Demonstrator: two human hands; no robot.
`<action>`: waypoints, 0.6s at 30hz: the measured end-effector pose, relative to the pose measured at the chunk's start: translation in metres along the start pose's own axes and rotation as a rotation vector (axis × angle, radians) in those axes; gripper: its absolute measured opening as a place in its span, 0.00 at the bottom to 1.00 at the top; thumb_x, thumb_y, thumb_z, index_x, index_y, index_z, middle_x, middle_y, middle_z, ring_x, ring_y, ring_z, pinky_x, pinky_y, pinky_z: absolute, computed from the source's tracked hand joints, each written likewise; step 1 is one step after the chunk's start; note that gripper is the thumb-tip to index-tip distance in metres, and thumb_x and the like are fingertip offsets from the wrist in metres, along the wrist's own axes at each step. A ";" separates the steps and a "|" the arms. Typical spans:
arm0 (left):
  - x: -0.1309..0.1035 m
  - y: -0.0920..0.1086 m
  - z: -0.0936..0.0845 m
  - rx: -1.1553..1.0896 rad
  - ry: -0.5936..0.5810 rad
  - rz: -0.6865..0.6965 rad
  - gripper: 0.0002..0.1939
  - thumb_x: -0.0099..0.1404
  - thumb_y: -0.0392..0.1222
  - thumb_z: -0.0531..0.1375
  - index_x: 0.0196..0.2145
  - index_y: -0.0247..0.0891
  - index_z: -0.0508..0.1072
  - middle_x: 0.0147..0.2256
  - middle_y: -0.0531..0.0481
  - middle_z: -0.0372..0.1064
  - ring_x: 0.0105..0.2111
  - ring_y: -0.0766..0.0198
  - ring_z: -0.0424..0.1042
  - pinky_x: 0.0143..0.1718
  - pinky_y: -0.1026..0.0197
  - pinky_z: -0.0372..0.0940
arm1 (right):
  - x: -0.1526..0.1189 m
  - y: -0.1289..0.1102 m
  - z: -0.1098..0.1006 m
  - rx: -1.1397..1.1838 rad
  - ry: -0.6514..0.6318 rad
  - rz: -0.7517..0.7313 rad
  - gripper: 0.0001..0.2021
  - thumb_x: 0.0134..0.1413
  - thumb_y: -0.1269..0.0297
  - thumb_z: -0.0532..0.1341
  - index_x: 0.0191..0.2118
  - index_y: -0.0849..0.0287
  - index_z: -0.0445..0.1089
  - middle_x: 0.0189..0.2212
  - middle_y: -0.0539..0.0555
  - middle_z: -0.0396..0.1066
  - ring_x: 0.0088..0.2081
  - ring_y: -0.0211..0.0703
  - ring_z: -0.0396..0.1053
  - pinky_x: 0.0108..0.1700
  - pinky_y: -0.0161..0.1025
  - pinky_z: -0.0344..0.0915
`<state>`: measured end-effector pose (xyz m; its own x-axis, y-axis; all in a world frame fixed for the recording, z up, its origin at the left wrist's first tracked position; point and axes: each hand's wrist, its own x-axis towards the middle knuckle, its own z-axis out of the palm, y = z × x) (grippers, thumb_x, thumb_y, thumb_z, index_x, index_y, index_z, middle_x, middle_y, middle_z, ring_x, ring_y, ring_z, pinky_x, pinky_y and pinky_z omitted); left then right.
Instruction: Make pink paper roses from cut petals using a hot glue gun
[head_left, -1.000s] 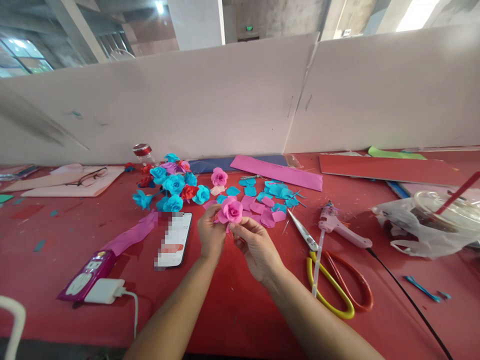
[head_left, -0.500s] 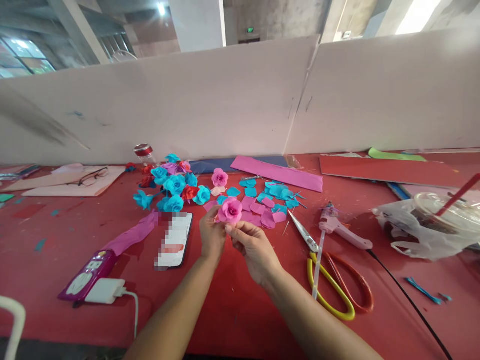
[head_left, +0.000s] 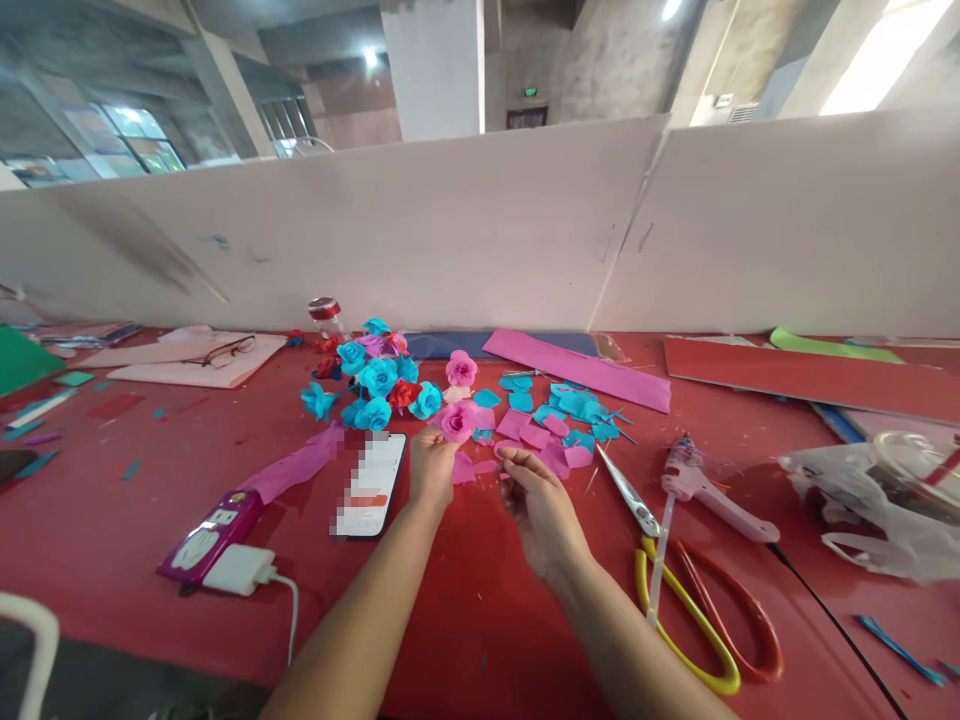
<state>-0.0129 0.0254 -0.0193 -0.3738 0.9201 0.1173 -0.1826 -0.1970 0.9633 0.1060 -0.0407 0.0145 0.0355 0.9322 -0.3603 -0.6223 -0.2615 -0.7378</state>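
My left hand [head_left: 433,472] is closed round the base of a pink paper rose [head_left: 457,421], which faces up with its petals spread. My right hand [head_left: 544,510] is a little to the right, apart from the rose, with thumb and forefinger pinched. Pink shows at those fingertips, but I cannot tell whether it is a held petal or one lying behind. Beyond the hands lie loose pink petals [head_left: 534,436] and blue petals [head_left: 581,403]. Another pink rose [head_left: 461,369] sits just behind the held one.
A bunch of blue and red paper roses [head_left: 377,377] stands at the back left, near a phone [head_left: 373,490]. Open-bladed scissors [head_left: 634,495] and a pink glue gun [head_left: 701,488] lie on the right. A bagged drink cup [head_left: 911,465] and pink paper strip [head_left: 581,370] are farther out.
My right hand has drawn away from the rose to the right. My left hand still holds the rose. The whole view has shifted, showing more of the table's left side.
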 end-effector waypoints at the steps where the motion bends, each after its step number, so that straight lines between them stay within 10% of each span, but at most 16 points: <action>1: 0.000 0.001 0.000 -0.016 0.004 -0.013 0.13 0.46 0.43 0.68 0.31 0.35 0.78 0.27 0.50 0.74 0.32 0.60 0.71 0.39 0.56 0.65 | 0.000 0.000 0.000 -0.007 0.002 0.002 0.10 0.35 0.66 0.68 0.31 0.57 0.73 0.23 0.46 0.67 0.21 0.31 0.57 0.25 0.32 0.52; 10: 0.003 0.015 -0.004 -0.179 -0.024 -0.146 0.13 0.42 0.41 0.71 0.28 0.36 0.79 0.28 0.50 0.76 0.35 0.62 0.73 0.43 0.58 0.64 | 0.003 0.002 -0.003 -0.090 0.003 -0.078 0.05 0.36 0.66 0.64 0.26 0.58 0.72 0.25 0.48 0.69 0.23 0.33 0.60 0.26 0.33 0.53; 18: -0.003 0.024 -0.007 -0.380 -0.342 -0.416 0.10 0.40 0.37 0.73 0.20 0.35 0.76 0.23 0.52 0.73 0.21 0.73 0.65 0.27 0.66 0.62 | 0.005 -0.001 -0.003 -0.689 -0.045 -0.563 0.12 0.48 0.56 0.64 0.37 0.57 0.74 0.36 0.54 0.75 0.34 0.42 0.67 0.37 0.38 0.61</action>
<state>-0.0224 0.0159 0.0018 0.0958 0.9886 -0.1164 -0.5813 0.1505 0.7997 0.1091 -0.0362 0.0113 0.1547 0.9730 0.1716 0.0870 0.1596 -0.9833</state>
